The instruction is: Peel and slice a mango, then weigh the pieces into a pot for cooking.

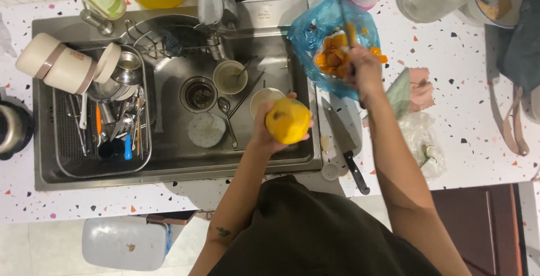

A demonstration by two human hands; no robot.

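So the left hand (pixel 264 132) is wrapped around a mostly peeled yellow fruit (pixel 288 120) over the sink (pixel 169 163). Right hand (pixel 363 71) pinches a thin tool inside the blue bag (pixel 312 28) of orange peelings. Knife (pixel 344 144) lies between both grips.

Counter: we see white terrazzo (pixel 467 158) with coloured flecks.
Sink: a steel basin (pixel 169 166) is set into it.
Floor: pale tiles (pixel 39 248).
Cabinet: a dark door (pixel 478 220).

A brushed metal sink (pixel 281 163) sits in glossy speckled stone counter (pixel 467 152); the blue bag (pixel 315 28) is thin, shiny plastic.
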